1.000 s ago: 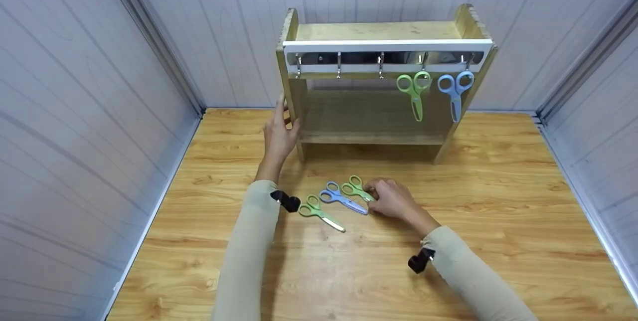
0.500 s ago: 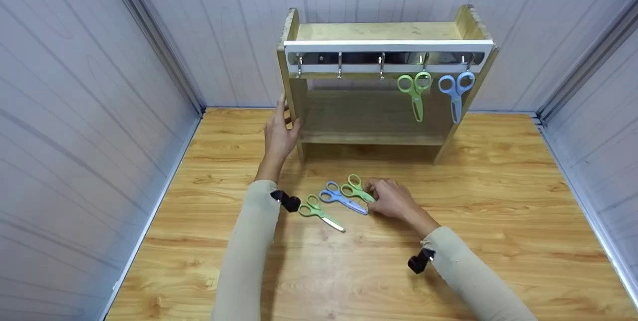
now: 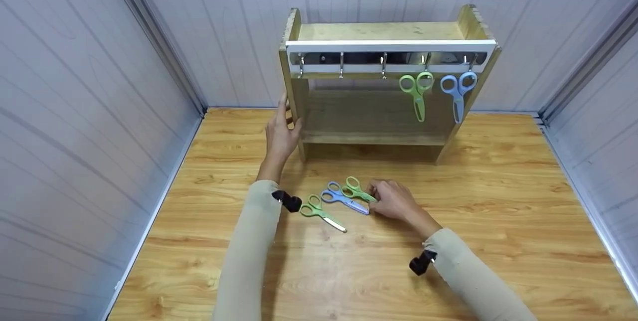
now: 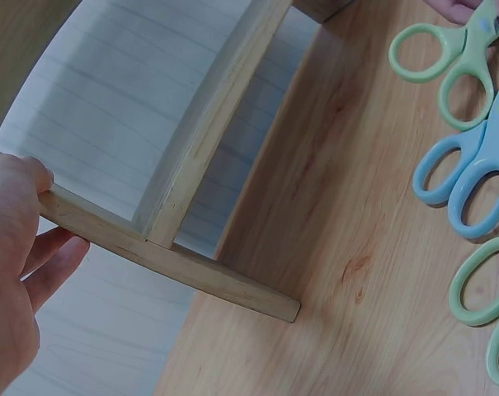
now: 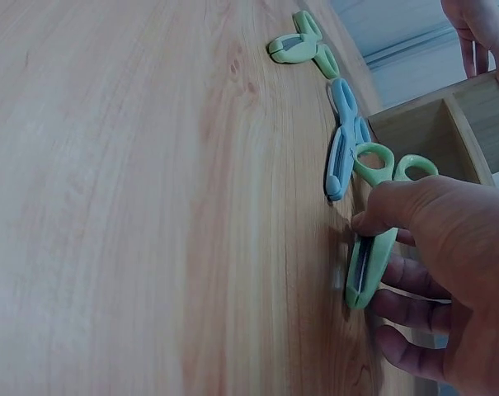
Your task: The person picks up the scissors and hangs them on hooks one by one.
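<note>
My left hand [image 3: 281,134] grips the left side panel of a wooden shelf [image 3: 374,138], thumb and fingers on either side of its edge in the left wrist view. Low over the wooden floor, my right hand [image 3: 394,200] pinches green scissors [image 5: 379,260] by their blade part, thumb on top, with the handle loops pointing toward the shelf. Close to these lie blue scissors [image 3: 349,202], and left of them a second green pair [image 3: 321,213]. Their handles also face the shelf.
A white hook rail [image 3: 364,46] runs across the shelf's upper front. Green scissors [image 3: 418,99] and blue scissors [image 3: 457,95] hang on its two right hooks; the other hooks [image 3: 342,64] are bare. Pale panelled walls [image 3: 239,37] enclose the floor [image 3: 498,201] at the back and sides.
The green scissors at my right hand have shifted slightly, their handles moving a little left. Both hands keep their places.
</note>
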The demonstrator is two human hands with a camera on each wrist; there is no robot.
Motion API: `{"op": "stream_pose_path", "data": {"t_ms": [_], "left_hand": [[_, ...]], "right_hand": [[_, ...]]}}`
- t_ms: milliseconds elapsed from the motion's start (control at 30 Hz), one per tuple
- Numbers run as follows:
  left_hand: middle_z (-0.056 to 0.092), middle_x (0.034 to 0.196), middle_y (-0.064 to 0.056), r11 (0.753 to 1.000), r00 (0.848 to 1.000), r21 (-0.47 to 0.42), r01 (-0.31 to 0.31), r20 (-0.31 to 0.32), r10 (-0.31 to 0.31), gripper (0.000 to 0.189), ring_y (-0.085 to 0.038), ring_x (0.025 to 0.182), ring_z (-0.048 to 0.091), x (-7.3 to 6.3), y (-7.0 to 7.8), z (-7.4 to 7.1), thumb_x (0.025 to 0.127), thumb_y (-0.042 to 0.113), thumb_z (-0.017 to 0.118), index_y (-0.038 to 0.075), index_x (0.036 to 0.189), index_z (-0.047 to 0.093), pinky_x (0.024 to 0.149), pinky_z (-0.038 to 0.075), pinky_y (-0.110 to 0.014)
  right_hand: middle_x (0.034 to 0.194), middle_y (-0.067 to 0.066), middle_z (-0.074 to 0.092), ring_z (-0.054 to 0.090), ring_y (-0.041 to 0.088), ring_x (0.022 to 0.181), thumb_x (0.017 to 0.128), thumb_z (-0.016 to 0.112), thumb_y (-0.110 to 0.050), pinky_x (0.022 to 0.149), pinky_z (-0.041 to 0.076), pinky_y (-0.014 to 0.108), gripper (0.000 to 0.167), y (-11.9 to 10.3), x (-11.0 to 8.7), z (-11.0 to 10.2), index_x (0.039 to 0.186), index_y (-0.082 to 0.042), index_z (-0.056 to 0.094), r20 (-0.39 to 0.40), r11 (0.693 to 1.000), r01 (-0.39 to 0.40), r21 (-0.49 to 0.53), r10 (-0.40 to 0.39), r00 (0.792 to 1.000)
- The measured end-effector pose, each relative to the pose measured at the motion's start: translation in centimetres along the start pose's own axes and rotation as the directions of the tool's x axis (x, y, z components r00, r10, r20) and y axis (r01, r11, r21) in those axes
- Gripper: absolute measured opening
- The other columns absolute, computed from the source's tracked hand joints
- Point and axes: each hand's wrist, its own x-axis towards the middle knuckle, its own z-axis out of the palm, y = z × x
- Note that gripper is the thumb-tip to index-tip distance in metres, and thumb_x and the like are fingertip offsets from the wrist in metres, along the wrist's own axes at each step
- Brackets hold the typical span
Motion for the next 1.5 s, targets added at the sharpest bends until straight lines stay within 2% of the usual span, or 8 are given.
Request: {"op": "stream_pose_path", "data": {"t_ms": [233,467,867,1233,1500], "left_hand": [[0.070,0.149,-0.032,1.000,1.000,-0.001,0.016,0.009,-0.016,0.072,-0.051,0.123,0.079,0.01,0.09,-0.11,0.105,-0.002,0.071,0.000,0.170,0.041,0.100,0.072,-0.052],[0.070,0.146,-0.034,1.000,1.000,0.007,-0.004,-0.004,0.004,0.073,-0.051,0.120,0.081,0.02,-0.04,0.00,0.105,-0.001,0.072,0.001,0.171,0.041,0.095,0.074,-0.053],[0.070,0.149,-0.032,1.000,1.000,-0.001,0.022,0.007,-0.022,0.073,-0.051,0.120,0.081,-0.03,0.16,-0.10,0.105,-0.001,0.071,0.002,0.172,0.040,0.092,0.074,-0.053],[0.068,0.146,-0.036,1.000,1.000,0.004,-0.001,-0.006,0.001,0.073,-0.051,0.123,0.079,-0.04,0.12,-0.04,0.105,-0.001,0.072,0.000,0.171,0.041,0.100,0.072,-0.053],[0.069,0.147,-0.034,1.000,1.000,0.008,-0.001,-0.002,0.001,0.073,-0.052,0.120,0.080,-0.13,0.13,-0.05,0.105,-0.001,0.072,-0.001,0.171,0.041,0.101,0.072,-0.053]], "right_hand": [[0.088,0.003,0.073,0.063,0.017,0.082,0.085,0.080,-0.009,0.069,0.047,0.033,0.017,0.02,-0.05,-0.04,0.101,-0.013,0.074,-0.008,1.000,0.010,-0.010,-0.010,1.000],[0.085,0.001,0.072,0.060,0.015,0.078,0.085,0.079,-0.007,0.066,0.043,0.031,0.016,0.04,-0.11,0.06,0.098,-0.015,0.073,-0.021,0.999,0.028,0.017,-0.028,0.999],[0.084,-0.001,0.073,0.060,0.013,0.077,0.087,0.078,-0.007,0.065,0.044,0.030,0.017,-0.01,-0.25,-0.27,0.101,-0.015,0.073,-0.017,0.999,0.032,0.044,-0.032,0.999],[0.085,-0.001,0.074,0.062,0.014,0.078,0.087,0.077,-0.007,0.064,0.045,0.031,0.018,0.11,-0.32,-0.40,0.101,-0.016,0.074,-0.022,0.999,0.035,0.035,-0.034,0.999],[0.085,-0.001,0.075,0.063,0.013,0.078,0.087,0.077,-0.009,0.065,0.044,0.031,0.015,0.12,-0.48,-0.52,0.100,-0.017,0.073,-0.009,0.999,0.032,0.034,-0.032,0.999]]}}
